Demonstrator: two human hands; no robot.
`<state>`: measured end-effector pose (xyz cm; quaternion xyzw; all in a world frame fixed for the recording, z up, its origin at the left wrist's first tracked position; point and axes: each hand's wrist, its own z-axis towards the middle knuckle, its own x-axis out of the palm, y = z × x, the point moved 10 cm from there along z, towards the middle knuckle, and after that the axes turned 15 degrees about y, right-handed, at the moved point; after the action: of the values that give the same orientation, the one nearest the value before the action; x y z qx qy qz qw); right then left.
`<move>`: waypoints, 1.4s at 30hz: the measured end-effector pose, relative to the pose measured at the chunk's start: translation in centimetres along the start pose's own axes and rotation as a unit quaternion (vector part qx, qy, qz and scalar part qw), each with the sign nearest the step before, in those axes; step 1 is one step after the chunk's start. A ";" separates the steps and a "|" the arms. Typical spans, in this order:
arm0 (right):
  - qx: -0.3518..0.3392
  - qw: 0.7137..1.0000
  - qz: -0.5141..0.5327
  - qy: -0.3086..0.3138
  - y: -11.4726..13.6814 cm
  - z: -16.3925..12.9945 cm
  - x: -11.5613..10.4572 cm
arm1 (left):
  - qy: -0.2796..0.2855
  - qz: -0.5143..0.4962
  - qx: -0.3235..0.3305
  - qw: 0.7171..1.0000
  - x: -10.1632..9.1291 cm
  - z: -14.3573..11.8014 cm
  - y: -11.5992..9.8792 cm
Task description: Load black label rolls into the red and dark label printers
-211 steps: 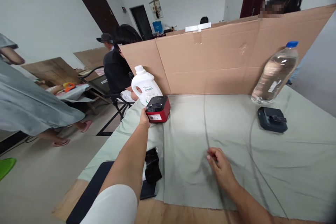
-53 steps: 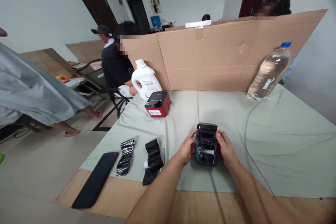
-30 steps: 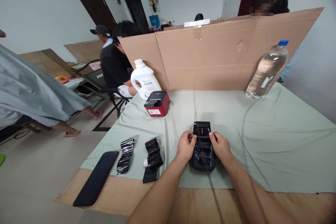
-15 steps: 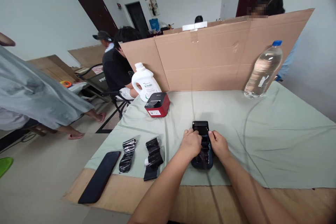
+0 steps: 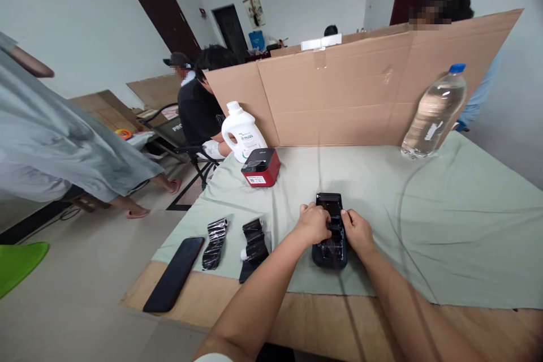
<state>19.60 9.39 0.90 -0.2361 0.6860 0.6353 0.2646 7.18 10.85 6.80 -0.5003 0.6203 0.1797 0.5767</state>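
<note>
Both hands are down on a small black printer (image 5: 330,235) that lies on the pale green cloth (image 5: 445,220) near the front edge of the counter (image 5: 322,322). The left hand (image 5: 314,223) is curled over the printer's left side, fingers bent across its open middle, and the right hand (image 5: 357,231) presses in from the right side with fingers folded against the casing; each has hold of the printer, and its lid stands open at the far end. To the left, two black ribbon rolls (image 5: 235,237) lie side by side on the cloth, with a dark phone (image 5: 173,273) just beyond them, partly on the bare wood. Further back sit a red printer (image 5: 260,167) and, touching it, a white jug (image 5: 243,136). A clear water bottle (image 5: 433,112) leans against the cardboard screen (image 5: 360,90) at the far right. A person in black sits beyond the screen's left end.
</note>
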 end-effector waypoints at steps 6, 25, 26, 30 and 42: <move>-0.009 1.000 0.004 0.006 -0.1 0.0 0.0 | -0.029 -0.127 0.012 0.991 -1.4 -1.0 0.8; 0.019 1.000 -0.009 0.016 -0.8 0.3 0.4 | 0.027 -0.079 -0.239 0.967 -1.4 -20.7 23.3; 0.018 1.000 -0.010 0.016 -0.7 0.3 0.4 | 0.020 -0.049 -0.247 0.968 -1.3 -20.6 23.2; 0.016 1.000 -0.010 0.022 -0.7 0.3 0.4 | 0.002 -0.009 -0.202 0.979 -0.5 -18.6 20.4; 0.015 1.000 -0.002 0.026 -0.7 0.3 0.5 | 0.109 -0.281 -0.114 0.947 1.4 -18.1 14.2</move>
<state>19.66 9.62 0.02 -0.2498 0.7017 0.6181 0.2513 -14.06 1.96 5.36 -0.7332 0.4889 0.0247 0.4720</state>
